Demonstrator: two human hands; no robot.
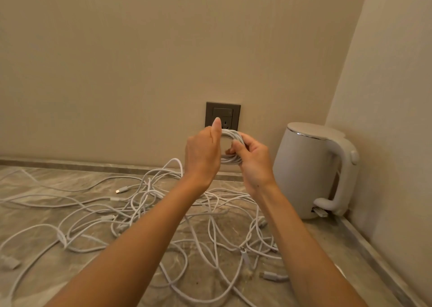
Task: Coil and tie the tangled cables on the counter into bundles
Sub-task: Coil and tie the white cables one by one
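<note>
A small coil of white cable (231, 135) is held up in front of the wall, above the counter. My left hand (203, 153) grips its left side, thumb pointing up along the loop. My right hand (253, 160) holds the right side, fingers curled round the strands. Below my forearms a tangle of white cables (149, 211) sprawls over the marbled counter (35, 283), with several USB plugs lying loose, one at the left (118, 191) and one at the front right (271, 276).
A white electric kettle (308, 171) stands in the right corner against the side wall. A dark wall socket (230, 110) sits just behind the coil. A raised stone lip (70, 163) runs along the back and right of the counter.
</note>
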